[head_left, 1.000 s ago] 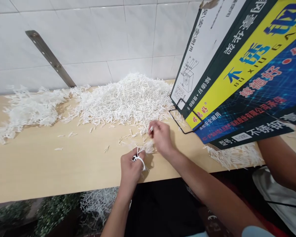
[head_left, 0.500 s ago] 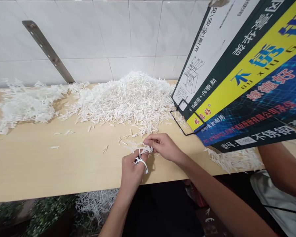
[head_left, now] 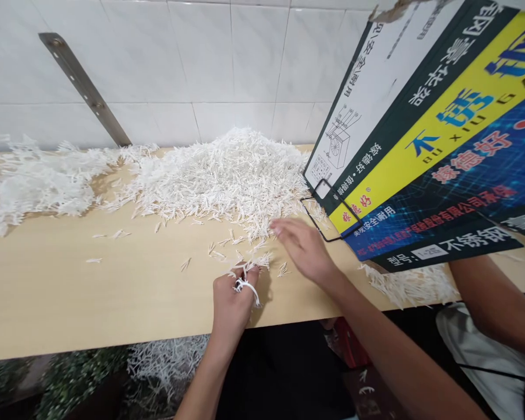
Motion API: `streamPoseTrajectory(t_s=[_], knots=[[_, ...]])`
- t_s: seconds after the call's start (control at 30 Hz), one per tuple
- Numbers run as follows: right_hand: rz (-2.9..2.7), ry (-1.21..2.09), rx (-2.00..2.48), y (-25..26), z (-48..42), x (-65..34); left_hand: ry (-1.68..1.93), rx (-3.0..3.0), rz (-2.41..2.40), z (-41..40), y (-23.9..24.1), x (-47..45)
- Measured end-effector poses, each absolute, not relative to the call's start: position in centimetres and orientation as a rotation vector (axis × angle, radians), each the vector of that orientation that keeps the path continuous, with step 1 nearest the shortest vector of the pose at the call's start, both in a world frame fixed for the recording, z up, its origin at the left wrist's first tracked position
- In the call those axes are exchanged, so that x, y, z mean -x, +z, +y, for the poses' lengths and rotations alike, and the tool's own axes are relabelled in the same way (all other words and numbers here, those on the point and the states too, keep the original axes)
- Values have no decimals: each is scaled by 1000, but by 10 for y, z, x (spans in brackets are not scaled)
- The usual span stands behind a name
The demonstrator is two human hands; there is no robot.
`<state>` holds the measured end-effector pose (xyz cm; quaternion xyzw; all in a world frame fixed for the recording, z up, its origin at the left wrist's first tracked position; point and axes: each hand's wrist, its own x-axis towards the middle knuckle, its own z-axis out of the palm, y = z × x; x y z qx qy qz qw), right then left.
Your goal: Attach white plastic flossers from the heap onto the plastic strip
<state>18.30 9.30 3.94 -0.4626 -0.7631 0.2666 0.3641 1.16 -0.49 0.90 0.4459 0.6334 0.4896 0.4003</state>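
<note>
My left hand [head_left: 233,297] is closed around a white branched plastic sprig [head_left: 247,286], above the front part of the wooden table. Thin pronged tips of the sprig stick out past the thumb and fingers, and one stem curves down over the hand. To the right and farther back, my right hand [head_left: 304,248] has its fingers stretched out. Its fingertips are at the front edge of a big pile of small white pronged pieces [head_left: 240,175]. I see nothing held in it. A few loose pieces [head_left: 283,269] lie on the table between the two hands.
A printed cardboard box [head_left: 424,151] leans at the right beside a black wire frame [head_left: 321,204]. White netted sprigs [head_left: 48,181] lie at the left. Another person's arm [head_left: 494,309] reaches in at the right, near more white pieces [head_left: 413,286]. A metal bracket [head_left: 85,87] is on the tiled wall.
My right hand has left the sprig and moved away, right and back toward the pile, its fingers straightening. The left hand keeps the sprig. Loose pieces now show on the table between the hands.
</note>
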Motion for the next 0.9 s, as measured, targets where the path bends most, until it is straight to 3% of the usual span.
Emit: streamPoseTrajectory(t_s=[0.07,0.13,0.3,0.5,0.73,0.9], knots=[[-1956,1059,1128,28,77,-174,1229,-1192,1563,-7,9,-11],[-1863,1158,1128,21,83,-171,1215,-1236,1553,-10,9,-11],[-1244,629,1234,35,155,-196,1211,-1219,1629,-13,9,-10],[-1766,446,1316,54,122,-201,1261,-1136,1566,-6,10,-12],[-1632,1187,1255,35,36,-165,1198,-1289,1421,-10,13,-9],[-1306,1223,1218,27,67,-172,1160,-1340,1483,-12,11,-9]])
